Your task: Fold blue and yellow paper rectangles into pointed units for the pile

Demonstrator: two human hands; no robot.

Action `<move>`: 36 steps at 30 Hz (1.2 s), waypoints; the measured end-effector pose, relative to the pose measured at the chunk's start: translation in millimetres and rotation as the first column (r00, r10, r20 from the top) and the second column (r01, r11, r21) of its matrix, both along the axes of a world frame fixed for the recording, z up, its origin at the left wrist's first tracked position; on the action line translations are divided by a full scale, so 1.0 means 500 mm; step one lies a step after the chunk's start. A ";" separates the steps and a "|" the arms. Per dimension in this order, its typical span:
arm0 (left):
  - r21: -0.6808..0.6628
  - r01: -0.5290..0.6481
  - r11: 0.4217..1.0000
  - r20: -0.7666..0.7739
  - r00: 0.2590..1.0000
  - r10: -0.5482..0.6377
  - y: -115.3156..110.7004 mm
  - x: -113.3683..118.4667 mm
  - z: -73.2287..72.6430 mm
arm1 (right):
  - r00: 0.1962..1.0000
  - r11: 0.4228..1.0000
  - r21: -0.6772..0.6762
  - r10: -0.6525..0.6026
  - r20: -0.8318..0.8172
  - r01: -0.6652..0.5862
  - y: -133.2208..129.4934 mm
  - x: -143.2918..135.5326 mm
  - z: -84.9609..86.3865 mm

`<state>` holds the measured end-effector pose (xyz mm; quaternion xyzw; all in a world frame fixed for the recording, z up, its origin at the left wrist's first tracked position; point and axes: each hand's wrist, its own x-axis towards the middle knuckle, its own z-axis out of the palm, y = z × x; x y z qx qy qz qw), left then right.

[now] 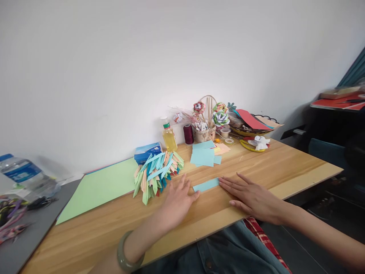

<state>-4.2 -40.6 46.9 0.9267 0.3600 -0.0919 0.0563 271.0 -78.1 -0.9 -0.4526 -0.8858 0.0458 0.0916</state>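
Note:
A light blue paper strip (207,185) lies flat on the wooden table (296,167) between my hands. My right hand (246,196) rests palm down with its fingers stretched out, its fingertips on the strip's right end. Close to the strip's left end is my left hand (178,201), fingers apart and holding nothing; whether its thumb touches the strip I cannot tell. Just beyond my left hand lies a heap of folded paper pieces (155,173) in green, blue and peach.
Blue paper squares (202,156) lie farther back. Along the wall stand a bottle of yellow liquid (169,139), a maroon thread spool (188,134), a basket with paper flowers (204,135) and a paper-filled basket (248,132). Green sheets (99,186) lie left, near a water bottle (27,175).

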 end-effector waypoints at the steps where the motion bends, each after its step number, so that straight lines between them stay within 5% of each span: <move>1: 0.002 0.014 1.000 0.027 1.000 -0.014 0.006 -0.006 -0.006 | 1.000 1.000 0.015 -0.006 0.014 0.006 0.001 0.006 0.001; 7: -0.151 0.088 0.985 0.211 0.976 -0.055 0.065 -0.045 -0.032 | 0.997 0.977 0.211 -0.042 0.066 0.027 0.016 -0.007 0.009; 12: -0.152 0.147 0.977 0.371 0.925 -0.081 0.091 -0.042 -0.042 | 0.998 0.936 0.352 0.001 0.068 -0.025 0.042 -0.025 0.016; 16: -0.221 -0.020 0.975 0.582 0.799 0.148 0.094 -0.029 -0.045 | 0.985 0.925 0.368 0.029 0.170 -0.091 0.060 -0.038 0.024; 18: -0.307 -0.116 0.945 0.637 0.712 0.294 0.096 -0.026 -0.048 | 0.991 0.940 0.342 -0.035 0.127 -0.011 0.067 -0.047 0.024; 20: -0.407 -0.139 0.903 0.665 0.632 0.398 0.099 -0.023 -0.053 | 0.981 0.953 0.235 -0.180 -0.076 0.193 0.073 -0.060 0.024; 22: -0.503 -0.092 0.859 0.691 0.554 0.464 0.100 -0.019 -0.058 | 0.884 0.950 -0.025 -0.300 -0.357 0.313 0.077 -0.076 0.025; 25: -0.614 0.054 0.787 0.721 0.446 0.531 0.097 -0.010 -0.060 | 0.674 0.913 -0.399 -0.348 -0.652 0.085 0.078 -0.102 0.033; 28: -0.679 0.234 0.696 0.726 0.361 0.586 0.087 -0.003 -0.053 | 0.559 0.834 -0.542 -0.403 -0.725 -0.103 0.073 -0.124 0.044; 32: -0.752 0.250 0.609 0.658 0.309 0.686 0.076 0.001 -0.046 | 0.533 0.750 -0.637 -0.470 -0.704 -0.180 0.063 -0.142 0.049; 36: -0.787 0.200 0.584 0.616 0.305 0.726 0.069 0.005 -0.052 | 0.584 0.744 -0.640 -0.437 -0.684 -0.192 0.058 -0.161 0.039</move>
